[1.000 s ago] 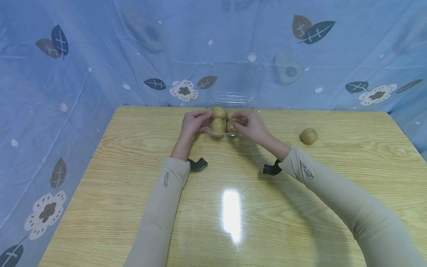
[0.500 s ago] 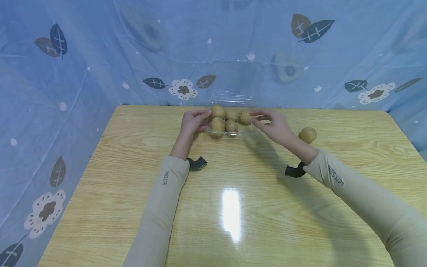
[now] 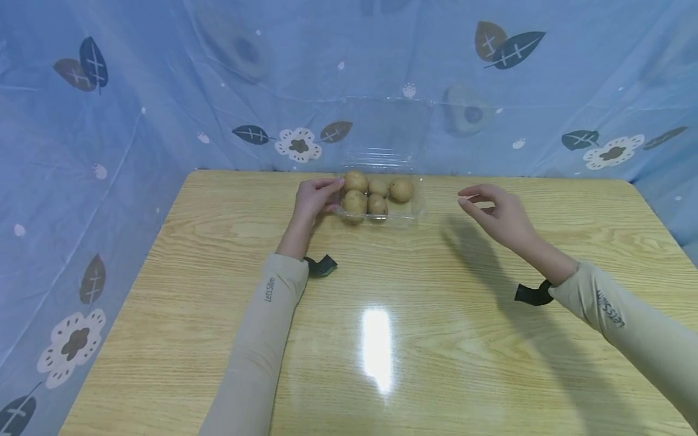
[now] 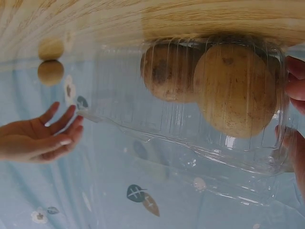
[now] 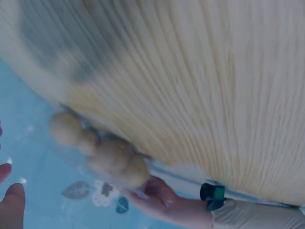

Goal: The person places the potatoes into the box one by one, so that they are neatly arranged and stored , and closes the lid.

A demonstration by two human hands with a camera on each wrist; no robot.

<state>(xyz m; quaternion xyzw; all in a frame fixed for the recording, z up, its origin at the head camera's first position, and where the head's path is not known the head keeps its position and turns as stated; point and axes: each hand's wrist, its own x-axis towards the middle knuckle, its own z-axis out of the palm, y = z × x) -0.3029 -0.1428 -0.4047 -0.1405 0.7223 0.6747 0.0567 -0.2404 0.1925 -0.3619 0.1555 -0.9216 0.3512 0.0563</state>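
Note:
A clear plastic clamshell container (image 3: 415,209) sits at the table's far edge, its lid (image 3: 387,130) standing open against the backdrop. Several potatoes (image 3: 401,189) lie inside, seen close in the left wrist view (image 4: 233,90). My left hand (image 3: 322,195) pinches the container's left rim, with its fingers (image 4: 296,86) at the plastic edge. My right hand (image 3: 468,200) hovers empty to the right of the container, fingers relaxed, also visible as a flat hand (image 4: 43,136). One loose potato (image 4: 50,72) lies on the table beyond that hand; the hand hides it in the head view.
The wooden table (image 3: 382,339) is ringed at the back and sides by a blue patterned sheet (image 3: 163,91). The right wrist view is blurred and shows the potatoes (image 5: 109,160) and my left hand (image 5: 164,198).
My right hand set a potato into the container's right side, let go and drew back to the right, empty. The left hand has kept its hold on the rim.

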